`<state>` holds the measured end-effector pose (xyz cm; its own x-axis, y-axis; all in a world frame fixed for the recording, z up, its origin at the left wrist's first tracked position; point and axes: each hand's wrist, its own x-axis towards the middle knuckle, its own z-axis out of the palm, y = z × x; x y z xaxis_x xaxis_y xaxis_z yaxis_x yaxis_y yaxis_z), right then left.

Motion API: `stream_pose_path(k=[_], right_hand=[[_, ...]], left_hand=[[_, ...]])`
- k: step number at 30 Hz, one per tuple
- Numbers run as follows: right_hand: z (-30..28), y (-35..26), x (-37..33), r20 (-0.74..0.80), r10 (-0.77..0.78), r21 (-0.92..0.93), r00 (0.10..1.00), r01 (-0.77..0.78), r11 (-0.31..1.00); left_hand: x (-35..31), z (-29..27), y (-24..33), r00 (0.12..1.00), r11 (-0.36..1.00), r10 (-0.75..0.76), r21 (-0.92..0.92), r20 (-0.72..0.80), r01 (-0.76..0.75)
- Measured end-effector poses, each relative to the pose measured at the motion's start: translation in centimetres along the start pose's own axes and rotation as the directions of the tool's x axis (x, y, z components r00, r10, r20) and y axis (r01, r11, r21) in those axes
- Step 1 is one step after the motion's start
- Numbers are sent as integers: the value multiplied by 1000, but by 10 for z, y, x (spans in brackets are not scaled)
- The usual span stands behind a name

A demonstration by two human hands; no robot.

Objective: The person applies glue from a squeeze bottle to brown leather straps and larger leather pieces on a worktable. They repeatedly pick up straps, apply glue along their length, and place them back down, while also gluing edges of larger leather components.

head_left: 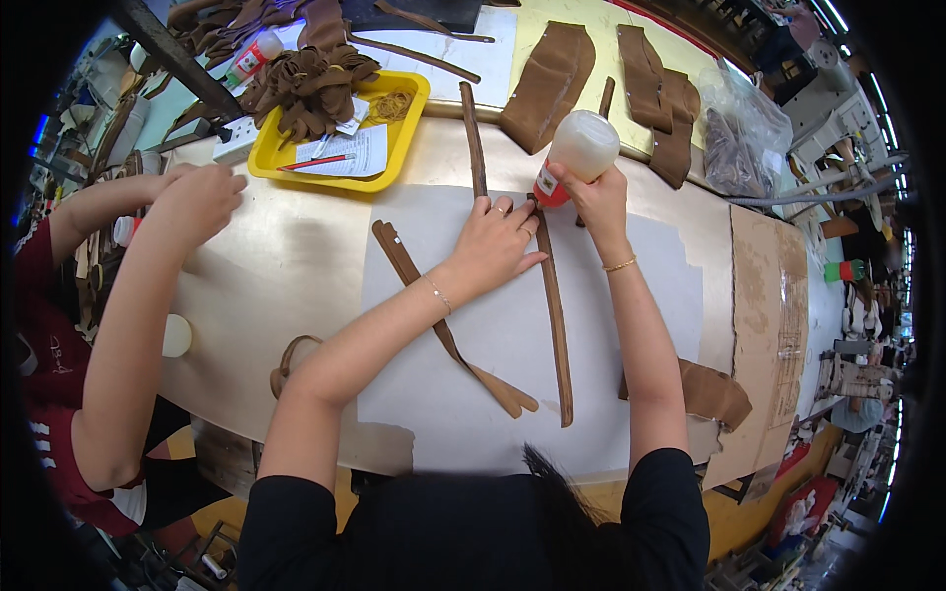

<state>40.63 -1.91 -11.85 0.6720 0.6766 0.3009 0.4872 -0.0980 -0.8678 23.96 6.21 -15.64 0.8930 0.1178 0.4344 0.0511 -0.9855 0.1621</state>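
Observation:
My right hand [599, 202] is wrapped round a squeeze bottle [586, 146] with a cloudy white body and a red label. The bottle is tipped over, its nozzle end down at a narrow brown leather-like strip [554, 320] near my left fingertips. My left hand [496, 244] lies flat on the work surface with its fingers spread, the fingertips over the strip's upper part. Another narrow brown strip [473, 138] runs up from those fingers. Left of the first strip lies a folded strip [434, 320], partly under my left forearm. Whether liquid leaves the nozzle cannot be seen.
A yellow tray [399, 163] at the far left holds brown pieces, paper and a red pencil. Wide brown pieces [552, 84] lie at the back beside a plastic bag [744, 133]. Cardboard [764, 325] covers the right side. A co-worker's hands [202, 197] are at the left.

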Motion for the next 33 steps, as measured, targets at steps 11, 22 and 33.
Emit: stream_pose_path(k=[11,22,33], right_hand=[[-10,0,-21,8,58,5,998,-59,998],[-19,-5,-47,29,71,-28,997,-71,997],[-29,-12,-79,36,79,-31,996,-78,996]], left_hand=[[1,-4,0,998,1000,-6,0,69,6],[1,-10,2,990,999,-37,-5,135,38],[0,-9,2,992,999,-28,-17,124,30]])
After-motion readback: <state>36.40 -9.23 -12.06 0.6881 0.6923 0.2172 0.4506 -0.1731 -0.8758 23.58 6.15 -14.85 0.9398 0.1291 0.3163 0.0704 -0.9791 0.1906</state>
